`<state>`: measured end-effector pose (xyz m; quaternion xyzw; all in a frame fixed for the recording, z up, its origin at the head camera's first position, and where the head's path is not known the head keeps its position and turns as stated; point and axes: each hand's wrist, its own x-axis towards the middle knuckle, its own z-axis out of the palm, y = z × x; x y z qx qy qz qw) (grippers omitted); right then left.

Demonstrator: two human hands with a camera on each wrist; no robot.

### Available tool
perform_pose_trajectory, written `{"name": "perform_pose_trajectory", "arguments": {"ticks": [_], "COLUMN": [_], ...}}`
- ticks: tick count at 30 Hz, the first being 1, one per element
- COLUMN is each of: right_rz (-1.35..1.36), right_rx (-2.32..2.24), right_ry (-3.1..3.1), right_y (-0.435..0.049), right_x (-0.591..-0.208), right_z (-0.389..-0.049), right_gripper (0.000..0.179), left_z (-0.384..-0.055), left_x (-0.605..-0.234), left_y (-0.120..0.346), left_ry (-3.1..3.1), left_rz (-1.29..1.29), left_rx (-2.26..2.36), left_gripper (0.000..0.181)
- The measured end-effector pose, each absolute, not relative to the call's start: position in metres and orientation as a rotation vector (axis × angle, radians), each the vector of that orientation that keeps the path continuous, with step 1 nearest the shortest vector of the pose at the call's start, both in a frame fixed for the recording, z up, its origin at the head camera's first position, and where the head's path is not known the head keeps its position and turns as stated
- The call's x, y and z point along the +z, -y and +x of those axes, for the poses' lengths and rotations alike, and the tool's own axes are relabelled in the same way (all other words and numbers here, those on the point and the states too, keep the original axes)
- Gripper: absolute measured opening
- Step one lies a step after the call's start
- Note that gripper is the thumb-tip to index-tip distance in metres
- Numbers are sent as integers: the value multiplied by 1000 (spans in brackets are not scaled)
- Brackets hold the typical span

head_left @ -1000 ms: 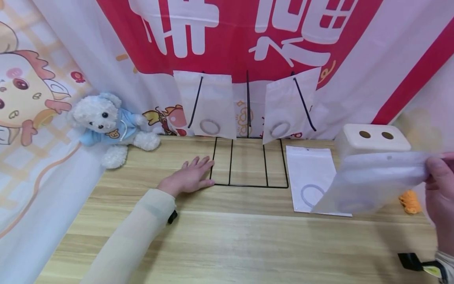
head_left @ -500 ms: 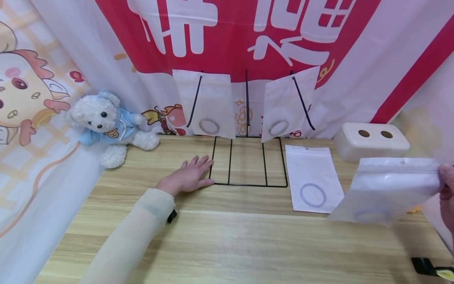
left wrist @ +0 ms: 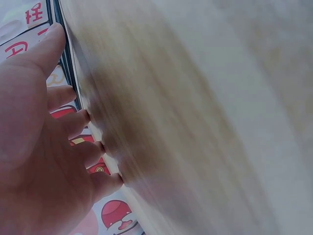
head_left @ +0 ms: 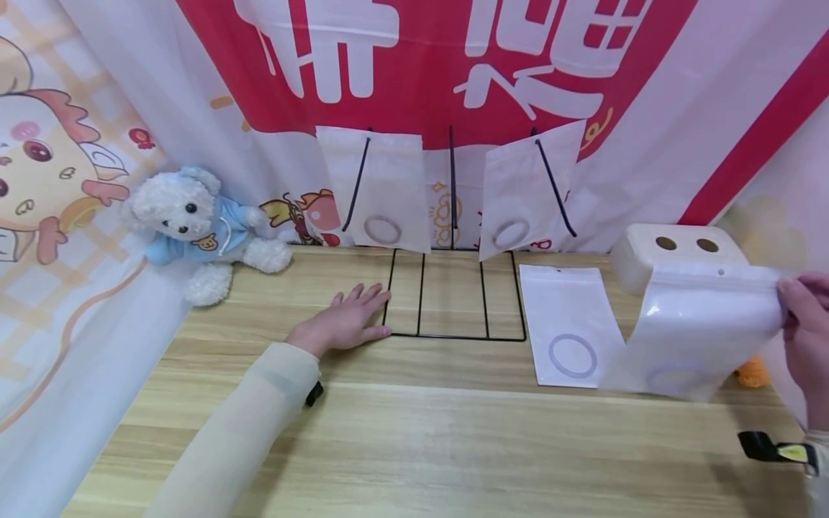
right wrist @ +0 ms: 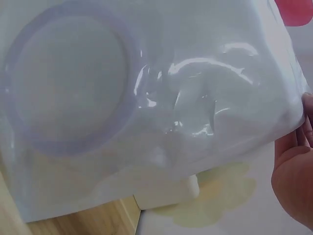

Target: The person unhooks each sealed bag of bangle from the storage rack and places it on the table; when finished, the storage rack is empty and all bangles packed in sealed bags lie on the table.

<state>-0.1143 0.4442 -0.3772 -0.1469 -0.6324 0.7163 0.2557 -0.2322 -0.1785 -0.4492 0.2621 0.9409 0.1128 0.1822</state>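
Note:
My right hand (head_left: pixel 809 331) pinches the upper right edge of a white zip bag (head_left: pixel 706 324), which hangs in the air near the table's right end. Through its clear front, a pale lilac ring (right wrist: pixel 73 78) shows in the right wrist view. My left hand (head_left: pixel 343 320) lies with spread fingers on the table, fingertips right at the left side of a black wire rack (head_left: pixel 453 338). On the rack's outer prongs hang two more ringed bags, one at left (head_left: pixel 388 187) and one at right (head_left: pixel 524 187); its middle prong (head_left: pixel 453 187) bears nothing.
Another white bag (head_left: pixel 563 309) with a ring inside lies flat beside the rack. Behind the held bag stands a cream box (head_left: pixel 686 241) with two round holes. A plush bear (head_left: pixel 201 230) sits at the back left. Something orange (head_left: pixel 753 372) lies at the right.
My right hand swung the bag to the right, then back left and slightly up, still pinching it. The left hand stayed in place at the rack.

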Motion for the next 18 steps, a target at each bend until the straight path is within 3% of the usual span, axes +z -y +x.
{"name": "perform_pose_trajectory", "arguments": {"ticks": [8, 15, 18], "right_rz": [-556, -747, -828], "right_rx": [1953, 1883, 1753], "right_ry": [1712, 2056, 2251], "right_y": [-448, -457, -461], "right_x": [-379, -385, -389], "right_z": [-138, -151, -155], "right_gripper": [4, 40, 46], "left_z": [-232, -233, -233], "left_x": [-447, -447, -448], "left_y": [180, 180, 180], "left_ry": [-2661, -2657, -2659], "left_rz": [735, 735, 736], "left_rx": [313, 313, 311], "left_gripper": [81, 81, 81]}}
